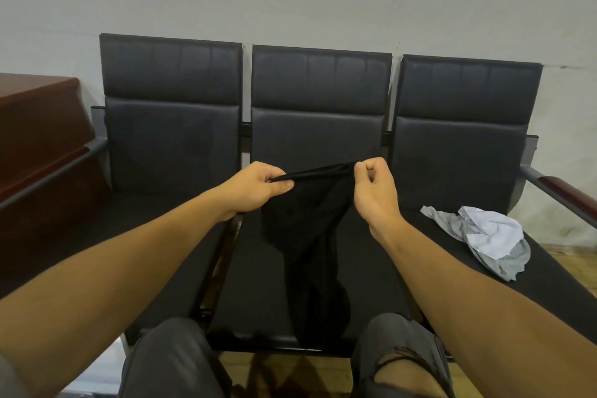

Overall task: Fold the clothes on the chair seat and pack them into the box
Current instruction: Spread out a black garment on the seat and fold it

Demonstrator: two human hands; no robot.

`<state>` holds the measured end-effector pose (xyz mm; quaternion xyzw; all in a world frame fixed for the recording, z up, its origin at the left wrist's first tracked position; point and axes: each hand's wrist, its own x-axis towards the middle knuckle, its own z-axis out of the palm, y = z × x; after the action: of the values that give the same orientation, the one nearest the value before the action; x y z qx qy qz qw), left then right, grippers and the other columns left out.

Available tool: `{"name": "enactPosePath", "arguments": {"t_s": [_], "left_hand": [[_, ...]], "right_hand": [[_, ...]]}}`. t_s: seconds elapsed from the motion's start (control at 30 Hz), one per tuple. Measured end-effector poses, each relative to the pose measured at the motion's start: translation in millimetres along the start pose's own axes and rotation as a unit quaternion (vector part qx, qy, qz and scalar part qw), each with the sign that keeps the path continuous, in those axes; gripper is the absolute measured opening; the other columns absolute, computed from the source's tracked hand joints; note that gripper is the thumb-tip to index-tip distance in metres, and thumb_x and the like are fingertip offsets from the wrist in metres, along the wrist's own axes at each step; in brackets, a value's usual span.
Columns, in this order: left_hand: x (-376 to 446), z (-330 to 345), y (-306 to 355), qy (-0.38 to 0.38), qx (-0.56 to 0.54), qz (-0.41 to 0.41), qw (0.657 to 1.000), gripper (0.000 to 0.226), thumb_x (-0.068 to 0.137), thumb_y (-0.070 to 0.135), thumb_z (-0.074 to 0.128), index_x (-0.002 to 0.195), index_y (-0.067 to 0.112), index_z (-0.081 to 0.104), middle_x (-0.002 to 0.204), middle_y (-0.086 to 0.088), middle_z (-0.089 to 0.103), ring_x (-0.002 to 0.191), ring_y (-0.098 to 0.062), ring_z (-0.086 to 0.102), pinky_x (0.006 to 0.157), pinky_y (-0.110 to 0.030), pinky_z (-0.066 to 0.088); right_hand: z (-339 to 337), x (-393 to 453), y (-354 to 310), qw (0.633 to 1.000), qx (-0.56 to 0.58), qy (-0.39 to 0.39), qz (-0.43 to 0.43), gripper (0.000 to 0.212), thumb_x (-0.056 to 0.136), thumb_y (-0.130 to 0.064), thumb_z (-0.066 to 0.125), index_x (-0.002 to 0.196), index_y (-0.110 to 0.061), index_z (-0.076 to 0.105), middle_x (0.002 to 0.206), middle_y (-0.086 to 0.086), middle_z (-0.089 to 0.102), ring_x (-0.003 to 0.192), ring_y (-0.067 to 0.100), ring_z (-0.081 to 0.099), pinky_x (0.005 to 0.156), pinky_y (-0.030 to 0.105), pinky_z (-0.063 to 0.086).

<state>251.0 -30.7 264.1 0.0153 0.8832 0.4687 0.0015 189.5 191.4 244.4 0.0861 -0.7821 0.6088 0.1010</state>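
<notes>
- Two bare hands hold up a black garment (310,236) over the middle seat (258,317) of a three-seat black bench (168,145).
- The left hand (258,186) pinches one end of the garment's top edge, its fingers (281,183) closed on the cloth.
- The right hand (374,184) grips the other end of that edge, its fingers curled tight into a loose fist around the fabric.
- The top edge stretches taut between the two hands, and the rest of the garment hangs down in loose folds, its lower end resting on the middle seat near the front edge.
- A crumpled light grey garment (487,239) lies on the seat to the right of the middle seat, well apart from the hands.
- The seat to the left of the middle seat carries no clothes.
- A reddish-brown wooden cabinet (38,126) stands beyond the bench's left armrest.
- The person's knees (174,362) in dark trousers show just in front of the middle seat.
</notes>
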Motion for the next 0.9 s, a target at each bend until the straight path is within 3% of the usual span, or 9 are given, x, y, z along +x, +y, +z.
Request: {"name": "enactPosePath", "arguments": {"t_s": [0.07, 0.27, 0.37, 0.43, 0.57, 0.67, 0.73, 0.8, 0.9], "left_hand": [[0.1, 0.4, -3.0, 0.021, -0.002, -0.004, 1.0, 0.02, 0.104, 0.025, 0.058, 0.103, 0.013, 0.074, 0.102, -0.016, 0.074, 0.101, -0.036, 0.071, 0.099, -0.056, 0.053], [3.2, 7.9, 8.2, 0.084, -0.038, -0.007, 0.996, 0.018, 0.104, 0.024, 0.058, 0.096, 0.021, 0.074, 0.095, -0.004, 0.077, 0.093, -0.021, 0.073, 0.096, -0.045, 0.057], [3.9, 10.4, 13.6, 0.084, -0.046, -0.004, 0.995, 0.019, 0.104, 0.026, 0.058, 0.099, 0.019, 0.075, 0.096, -0.001, 0.077, 0.092, -0.018, 0.073, 0.095, -0.042, 0.058], [3.5, 10.5, 16.2, 0.082, -0.05, -0.005, 0.995, 0.019, 0.103, 0.027, 0.06, 0.098, 0.019, 0.075, 0.095, -0.001, 0.077, 0.091, -0.017, 0.074, 0.094, -0.042, 0.058], [3.3, 8.5, 17.0, 0.075, -0.066, -0.027, 0.995, 0.016, 0.1, 0.026, 0.065, 0.094, 0.016, 0.076, 0.088, -0.001, 0.077, 0.088, -0.021, 0.075, 0.091, -0.044, 0.059], [5.0, 11.1, 19.7, 0.089, -0.102, -0.054, 0.989, 0.018, 0.099, 0.023, 0.066, 0.086, 0.014, 0.074, 0.077, -0.003, 0.075, 0.078, -0.022, 0.073, 0.081, -0.042, 0.058], [8.0, 16.0, 23.6, 0.109, -0.116, -0.059, 0.985, 0.019, 0.098, 0.022, 0.067, 0.083, 0.013, 0.073, 0.073, -0.003, 0.073, 0.074, -0.02, 0.072, 0.073, -0.039, 0.055], [11.7, 19.5, 27.9, 0.13, -0.136, -0.07, 0.98, 0.019, 0.097, 0.023, 0.068, 0.082, 0.013, 0.072, 0.072, -0.004, 0.072, 0.073, -0.021, 0.072, 0.066, -0.037, 0.055], [14.0, 20.8, 32.8, 0.129, -0.173, -0.08, 0.973, 0.019, 0.097, 0.023, 0.068, 0.082, 0.011, 0.072, 0.071, -0.009, 0.072, 0.071, -0.025, 0.072, 0.073, -0.045, 0.062]], "right_hand": [[-0.6, 0.5, 1.9, 1.0, -0.006, 0.008, 0.003, 0.023, 0.106, -0.026, 0.042, 0.106, -0.004, 0.051, 0.085, 0.0, 0.05, 0.073, 0.01, 0.046, 0.064, 0.025, 0.041], [1.3, -0.8, -0.3, 0.999, -0.032, -0.023, 0.031, 0.02, 0.107, -0.022, 0.04, 0.113, -0.009, 0.054, 0.091, -0.005, 0.053, 0.077, 0.007, 0.05, 0.064, 0.021, 0.042], [-1.1, -4.8, -2.6, 0.993, -0.097, -0.068, -0.027, 0.017, 0.107, -0.021, 0.041, 0.112, -0.014, 0.056, 0.094, -0.009, 0.057, 0.08, 0.005, 0.054, 0.067, 0.015, 0.042], [-2.4, -6.8, -4.7, 0.985, -0.134, -0.086, -0.069, 0.018, 0.107, -0.024, 0.041, 0.11, -0.018, 0.058, 0.093, -0.006, 0.061, 0.08, 0.008, 0.058, 0.07, 0.019, 0.046], [-7.4, -6.2, -6.8, 0.969, -0.198, -0.135, -0.065, 0.037, 0.1, -0.058, 0.042, 0.104, -0.025, 0.059, 0.094, -0.003, 0.065, 0.088, 0.016, 0.063, 0.085, 0.04, 0.054], [-1.4, -12.2, -5.8, 0.945, -0.245, -0.187, -0.106, 0.059, 0.082, -0.08, 0.048, 0.119, -0.034, 0.051, 0.116, -0.011, 0.049, 0.111, 0.012, 0.049, 0.092, 0.037, 0.048], [11.7, -25.2, -6.9, 0.947, -0.232, -0.162, -0.149, 0.067, 0.074, -0.08, 0.058, 0.119, -0.033, 0.044, 0.118, -0.012, 0.039, 0.115, 0.011, 0.04, 0.09, 0.034, 0.045], [26.7, -39.2, -7.0, 0.937, -0.244, -0.119, -0.218, 0.063, 0.069, -0.076, 0.063, 0.107, -0.029, 0.044, 0.11, -0.011, 0.037, 0.106, 0.012, 0.039, 0.085, 0.03, 0.044], [40.6, -46.8, -0.7, 0.911, -0.302, -0.165, -0.226, 0.053, 0.076, -0.064, 0.068, 0.111, -0.029, 0.049, 0.102, -0.011, 0.048, 0.097, 0.012, 0.048, 0.082, 0.032, 0.049]]}}
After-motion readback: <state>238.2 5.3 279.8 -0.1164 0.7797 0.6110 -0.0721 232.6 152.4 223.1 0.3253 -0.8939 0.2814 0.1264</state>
